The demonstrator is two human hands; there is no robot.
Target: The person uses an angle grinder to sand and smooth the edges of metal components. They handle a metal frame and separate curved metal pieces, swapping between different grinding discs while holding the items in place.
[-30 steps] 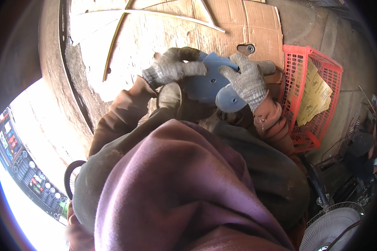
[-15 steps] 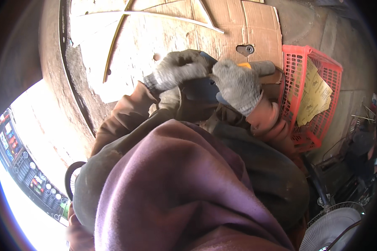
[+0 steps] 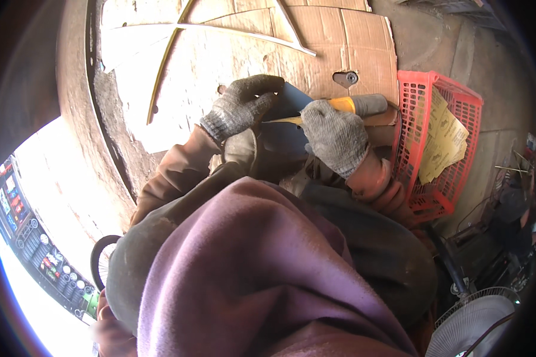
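Both hands wear grey knit gloves and meet over my lap. My left hand (image 3: 238, 107) is closed, thumb against fingers, on the left edge of a dark blue-grey sandpaper sheet (image 3: 294, 100). A narrow yellowish strip of its back shows between the hands; whether it is folded or torn there I cannot tell. Closed on the sheet's right side is my right hand (image 3: 335, 137), its fingertips hidden beneath the glove. Just beyond that hand, a yellow and grey cylindrical tool (image 3: 363, 105) lies on the cardboard, partly covered by the glove.
Cardboard (image 3: 315, 30) covers the board ahead, with thin metal strips (image 3: 238, 31) crossing on it and a dark round part (image 3: 351, 77) in a cutout. A red plastic basket (image 3: 426, 119) holding yellow sheets (image 3: 443, 143) stands at the right. A fan (image 3: 473, 327) is at lower right.
My left hand has come down from the blurred motion and its thumb now shows. The right hand has dropped slightly toward me, baring more of the yellow tool and the sheet.
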